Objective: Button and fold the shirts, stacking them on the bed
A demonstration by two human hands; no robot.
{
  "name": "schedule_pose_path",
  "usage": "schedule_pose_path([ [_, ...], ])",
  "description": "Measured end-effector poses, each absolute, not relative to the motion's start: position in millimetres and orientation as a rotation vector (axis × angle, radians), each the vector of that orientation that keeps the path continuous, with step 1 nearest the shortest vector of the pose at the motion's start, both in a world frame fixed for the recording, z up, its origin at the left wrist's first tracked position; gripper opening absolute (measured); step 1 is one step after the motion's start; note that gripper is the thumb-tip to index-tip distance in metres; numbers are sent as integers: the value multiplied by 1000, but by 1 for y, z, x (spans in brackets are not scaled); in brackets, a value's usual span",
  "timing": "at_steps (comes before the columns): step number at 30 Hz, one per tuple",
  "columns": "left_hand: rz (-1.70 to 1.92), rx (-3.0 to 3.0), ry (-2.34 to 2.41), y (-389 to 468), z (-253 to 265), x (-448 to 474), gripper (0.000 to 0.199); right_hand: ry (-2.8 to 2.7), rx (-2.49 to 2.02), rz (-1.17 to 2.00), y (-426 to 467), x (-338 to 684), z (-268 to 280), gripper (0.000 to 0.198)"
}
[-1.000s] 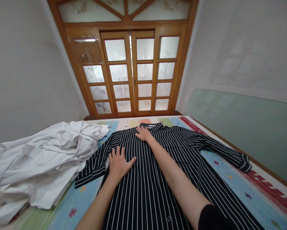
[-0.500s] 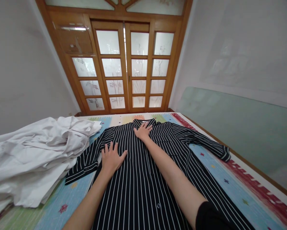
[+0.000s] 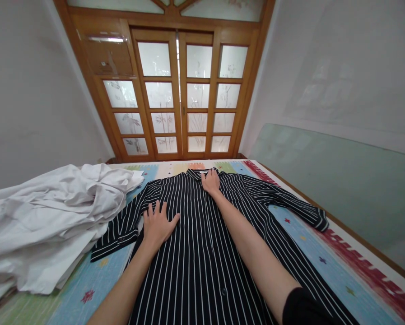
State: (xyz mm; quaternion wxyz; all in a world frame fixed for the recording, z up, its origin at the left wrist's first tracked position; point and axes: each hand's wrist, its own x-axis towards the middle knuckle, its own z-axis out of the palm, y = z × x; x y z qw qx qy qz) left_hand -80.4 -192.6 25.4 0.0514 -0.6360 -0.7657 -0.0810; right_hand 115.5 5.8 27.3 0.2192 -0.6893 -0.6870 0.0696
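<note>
A black shirt with white stripes [image 3: 188,253] lies front up and spread out, collar [image 3: 193,173] at the far end, sleeves out to both sides. Flat on its left chest side, near the sleeve, rests my left hand [image 3: 158,225], fingers spread and holding nothing. My right hand [image 3: 211,182] is at the right side of the collar, its fingers drawn together and bent down onto the cloth there. The fingertips are partly hidden. A dark button [image 3: 224,292] shows low on the shirt front.
Crumpled white cloth [image 3: 53,212] is heaped at the left, close to the shirt's left sleeve. Underneath lies a patterned, colourful cover [image 3: 310,243]. Along the right stands a pale green panel [image 3: 331,176] by the wall. Wooden doors with glass panes [image 3: 178,99] are beyond the far edge.
My right hand has moved slightly right and up to the collar, and its spread fingers have drawn together. The left hand has stayed in place.
</note>
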Motion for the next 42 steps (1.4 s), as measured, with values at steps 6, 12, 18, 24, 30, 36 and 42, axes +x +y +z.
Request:
schedule_pose_path([
  [6, -245, -1938, -2335, -193, 26, -80, 75, -1761, -2186, 164, 11, 117, 19, 73],
  [12, -257, -1938, -2320, -193, 26, -81, 75, -1918, -2197, 260, 20, 135, 22, 78],
  [18, -266, -1936, -2296, -191, 20, -83, 75, -2201, -2057, 289, 30, 176, 23, 77],
  [24, -258, -1936, -2306, -191, 20, -83, 76, -2076, -1968, -3, 25, 187, 19, 69],
  [30, -271, -1934, -2304, -193, 23, -82, 73, -2098, -1997, 111, 17, 188, 23, 53],
  [36, -285, -1904, -2321, -193, 24, -80, 72, -1956, -2241, 236, 13, 194, 23, 70],
  [42, -264, -1905, -2318, -195, 29, -78, 72, -1833, -2353, 276, 8, 193, 23, 84],
])
